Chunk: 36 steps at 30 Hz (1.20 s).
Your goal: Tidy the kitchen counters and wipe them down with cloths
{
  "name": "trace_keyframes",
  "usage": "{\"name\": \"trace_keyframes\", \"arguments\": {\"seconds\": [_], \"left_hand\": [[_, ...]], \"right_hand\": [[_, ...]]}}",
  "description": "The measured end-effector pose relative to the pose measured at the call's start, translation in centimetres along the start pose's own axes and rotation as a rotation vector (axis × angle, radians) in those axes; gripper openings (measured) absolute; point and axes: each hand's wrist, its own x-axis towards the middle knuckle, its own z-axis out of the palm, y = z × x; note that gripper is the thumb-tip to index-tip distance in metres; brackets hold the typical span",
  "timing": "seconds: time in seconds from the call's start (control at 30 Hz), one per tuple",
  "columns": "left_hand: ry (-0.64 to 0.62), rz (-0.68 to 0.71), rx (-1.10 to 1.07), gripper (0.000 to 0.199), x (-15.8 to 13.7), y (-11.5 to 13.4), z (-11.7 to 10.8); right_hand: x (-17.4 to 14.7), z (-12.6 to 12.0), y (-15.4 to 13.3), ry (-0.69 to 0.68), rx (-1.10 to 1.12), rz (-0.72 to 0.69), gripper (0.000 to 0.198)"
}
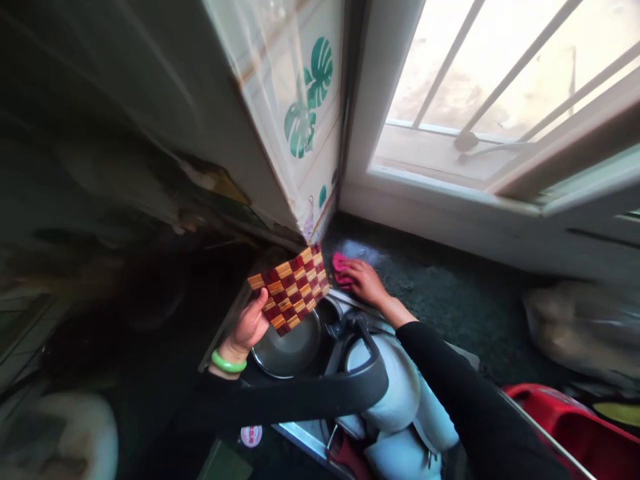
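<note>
My left hand, with a green bangle at its wrist, holds a checkered trivet mat of light and dark red-brown wood-look pieces by its left edge. The mat is tilted and raised above a round metal pan, covering part of it. My right hand reaches to the dark countertop near the wall corner. Its fingers are closed on a pink cloth, partly hidden beneath them. Right behind the cloth lies a blurred, pale bluish clear thing, perhaps plastic.
A long dark pan handle crosses in front of me, beside several pale rounded dishes. A red basin and a cloudy plastic bag are at the right. A barred window rises behind the counter, beside a tiled wall.
</note>
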Motion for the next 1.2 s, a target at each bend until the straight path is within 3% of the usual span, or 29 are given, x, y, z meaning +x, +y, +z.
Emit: {"name": "trace_keyframes", "arguments": {"seconds": [0.07, 0.17, 0.27, 0.43, 0.53, 0.67, 0.73, 0.8, 0.9, 0.97, 1.03, 1.1, 1.13, 1.2], "left_hand": [[-0.044, -0.019, 0.018, 0.058, 0.7, 0.0, 0.7], [-0.101, -0.044, 0.033, 0.057, 2.3, -0.5, 1.6], [-0.167, -0.088, 0.03, 0.056, 4.8, -1.9, 3.1], [-0.226, -0.119, 0.056, 0.049, 9.5, -4.4, 6.9], [-0.244, -0.112, 0.076, 0.046, 11.3, -4.5, 8.7], [-0.273, -0.139, 0.086, 0.048, 12.5, -3.3, 9.8], [-0.272, -0.16, 0.092, 0.048, 12.9, -2.6, 10.0], [-0.256, -0.177, 0.093, 0.047, 13.4, -2.2, 10.4], [-0.2, -0.213, 0.107, 0.045, 14.1, -2.0, 11.6], [-0.161, -0.237, 0.124, 0.043, 14.3, -2.0, 12.8], [-0.131, -0.251, 0.143, 0.042, 14.0, -1.8, 14.0], [-0.102, -0.258, 0.167, 0.042, 13.5, -1.3, 15.0], [-0.087, -0.26, 0.182, 0.041, 13.2, -0.9, 15.4], [-0.06, -0.262, 0.206, 0.04, 12.8, -0.1, 15.9]], "right_hand": [[-1.7, -1.7, 1.0, 0.068, 0.018, 0.058, 0.038], [-4.9, -4.7, 3.7, 0.332, -0.115, 0.334, 0.038], [-7.2, -4.8, 3.8, 0.409, -0.248, 0.479, 0.046], [-6.5, -1.3, -0.7, 0.106, -0.1, 0.164, 0.049], [-7.7, -2.7, -0.5, 0.089, -0.047, 0.129, 0.048], [-12.9, -5.4, 1.8, 0.37, -0.25, 0.524, 0.048], [-14.1, -4.9, 1.6, 0.369, -0.272, 0.623, 0.049], [-13.0, -2.8, 0.2, 0.273, -0.202, 0.574, 0.051], [-8.3, 0.6, -2.5, 0.114, -0.05, 0.434, 0.049], [-5.5, 1.4, -2.9, 0.075, 0.058, 0.368, 0.049], [-4.9, 0.0, -1.6, 0.152, 0.164, 0.322, 0.052], [-6.8, -3.6, 1.2, 0.354, 0.189, 0.375, 0.052], [-8.5, -5.9, 3.0, 0.489, 0.142, 0.468, 0.05], [-12.2, -10.4, 6.3, 0.762, -0.082, 0.806, 0.048]]}}
